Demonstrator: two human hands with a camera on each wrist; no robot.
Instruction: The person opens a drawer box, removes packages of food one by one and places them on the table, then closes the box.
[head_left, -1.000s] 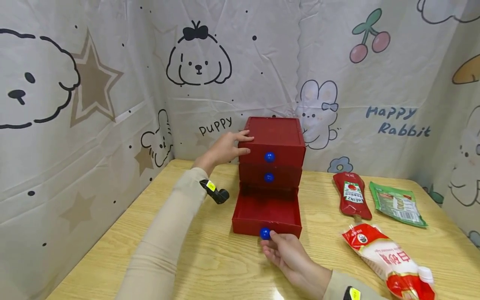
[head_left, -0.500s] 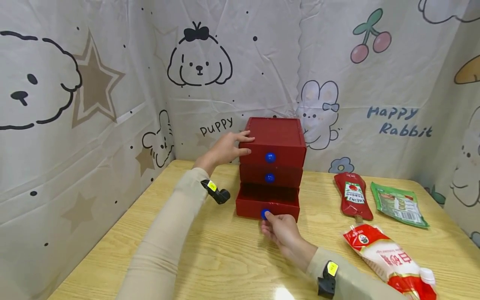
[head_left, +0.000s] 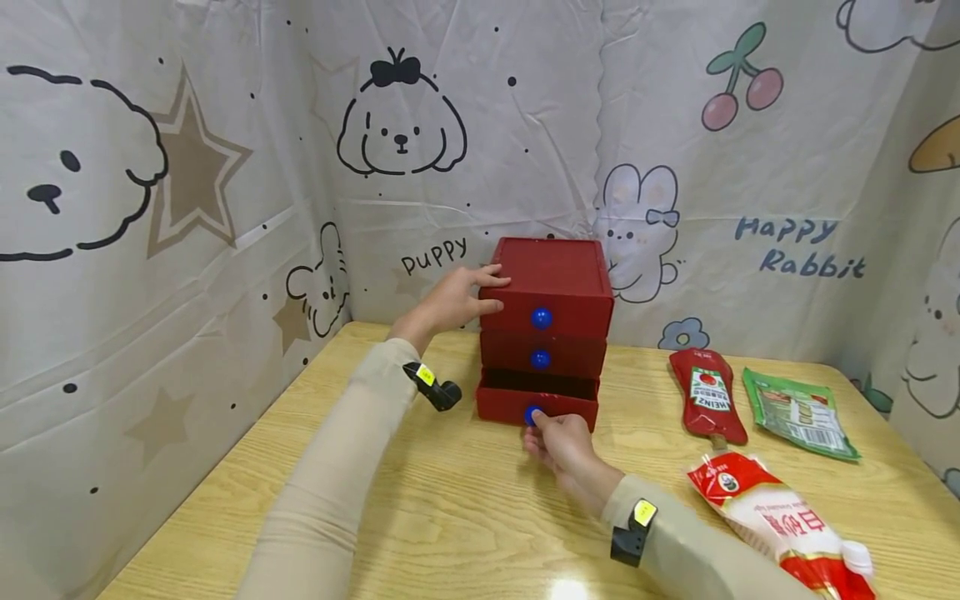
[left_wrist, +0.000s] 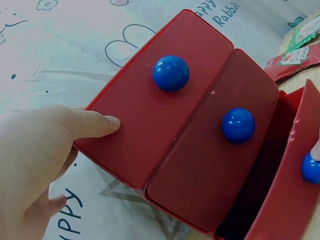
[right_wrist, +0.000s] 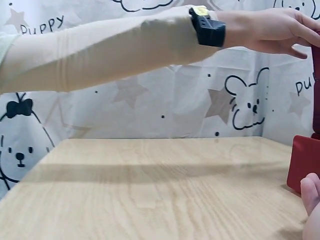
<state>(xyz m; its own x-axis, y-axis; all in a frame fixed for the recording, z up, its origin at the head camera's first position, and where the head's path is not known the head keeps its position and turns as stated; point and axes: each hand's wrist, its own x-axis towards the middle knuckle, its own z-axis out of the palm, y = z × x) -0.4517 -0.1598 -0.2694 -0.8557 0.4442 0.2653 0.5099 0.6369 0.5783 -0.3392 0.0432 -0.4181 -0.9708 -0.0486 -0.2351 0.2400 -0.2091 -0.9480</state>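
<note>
A red drawer cabinet [head_left: 551,267] with blue ball knobs stands at the back of the table. My left hand [head_left: 450,300] rests on its upper left corner, the thumb [left_wrist: 97,124] flat on the top drawer's front and fingers reaching over the top and side. The bottom drawer [head_left: 498,406] is pulled partway out, its dark inside showing above the front panel. With thumb and fingers my right hand [head_left: 566,446] pinches the bottom drawer's blue knob [head_left: 532,415]. The top and middle drawers are closed.
To the right lie a red Heinz ketchup pouch [head_left: 708,396], a green packet [head_left: 802,414] and a red-and-white sugar bag [head_left: 783,521] with a white cap. A patterned cloth [head_left: 525,125] hangs behind and beside the wooden table [head_left: 435,508].
The bottom drawer has slid back into the cabinet by a good part of its length, my right hand moving forward with its knob. My left hand has kept its place on the cabinet.
</note>
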